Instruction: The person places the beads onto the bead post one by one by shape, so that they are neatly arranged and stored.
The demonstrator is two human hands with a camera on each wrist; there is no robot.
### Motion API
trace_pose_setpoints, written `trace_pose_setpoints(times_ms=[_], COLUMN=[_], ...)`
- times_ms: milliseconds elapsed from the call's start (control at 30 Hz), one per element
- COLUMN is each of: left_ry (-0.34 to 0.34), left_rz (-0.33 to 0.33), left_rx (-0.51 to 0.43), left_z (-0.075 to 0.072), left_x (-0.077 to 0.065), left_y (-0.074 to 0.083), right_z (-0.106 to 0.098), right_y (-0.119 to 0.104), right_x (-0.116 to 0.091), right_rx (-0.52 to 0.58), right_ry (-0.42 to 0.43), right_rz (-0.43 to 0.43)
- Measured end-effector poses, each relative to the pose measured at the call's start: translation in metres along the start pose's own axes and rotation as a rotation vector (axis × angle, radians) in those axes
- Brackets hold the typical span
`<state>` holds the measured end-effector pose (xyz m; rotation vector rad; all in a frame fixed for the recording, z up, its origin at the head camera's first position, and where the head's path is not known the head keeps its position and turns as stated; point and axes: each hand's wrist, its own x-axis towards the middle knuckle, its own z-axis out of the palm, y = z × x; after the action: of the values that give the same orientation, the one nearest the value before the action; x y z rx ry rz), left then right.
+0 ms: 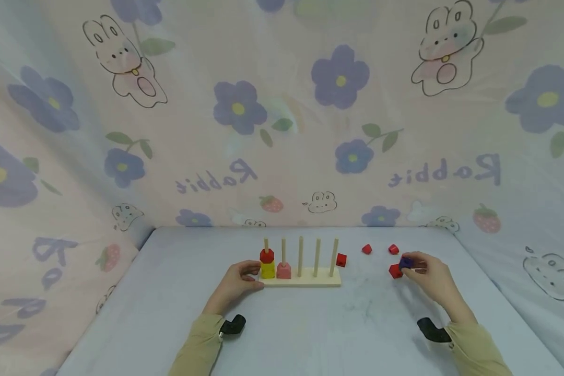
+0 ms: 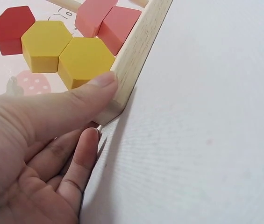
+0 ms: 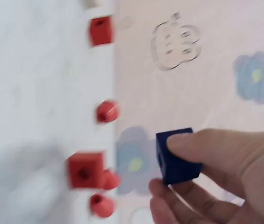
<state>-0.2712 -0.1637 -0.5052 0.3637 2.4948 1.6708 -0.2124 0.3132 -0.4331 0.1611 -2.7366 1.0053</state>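
A wooden peg board (image 1: 305, 282) stands on the table with a row of upright pegs. Its leftmost peg carries yellow hexagonal blocks (image 2: 46, 39) under a red block (image 1: 267, 255); pink blocks (image 1: 284, 270) sit on the second peg. At the board's left end my left hand (image 1: 237, 279) holds the base, thumb on the front corner and fingers behind. Over on the right, my right hand (image 1: 434, 277) pinches a dark blue cube (image 3: 181, 161) between thumb and fingers, a hole showing in its side. In the head view the cube is beside a red block (image 1: 395, 271).
More red blocks lie loose on the table: one (image 1: 341, 260) by the board's right end, one (image 1: 367, 249) farther right and another (image 1: 394, 249) behind the right hand. A patterned curtain (image 1: 286, 156) hangs along the table's back edge.
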Motion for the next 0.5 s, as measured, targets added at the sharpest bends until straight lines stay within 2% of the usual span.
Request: trace_pose_setpoints(times_ms=[200, 333, 433, 500], left_ry=[0.005, 0.001, 0.001, 0.008], left_rz=[-0.028, -0.008, -0.005, -0.009], left_rx=[-0.018, -0.025, -0.019, -0.011], left_z=[0.000, -0.001, -0.002, -0.001], left_x=[0.001, -0.006, -0.006, -0.002], left_y=[0.003, 0.017, 0.018, 0.009], right_z=[-0.004, 0.002, 0.012, 0.019], right_y=[-0.049, -0.085, -0.107, -0.119], right_x=[0.020, 0.030, 0.037, 0.042], right_rx=[0.166, 0.331, 0.484, 0.555], right_ry=[0.027, 0.031, 0.017, 0.008], right_rz=[-0.125, -0.208, -0.271, -0.307])
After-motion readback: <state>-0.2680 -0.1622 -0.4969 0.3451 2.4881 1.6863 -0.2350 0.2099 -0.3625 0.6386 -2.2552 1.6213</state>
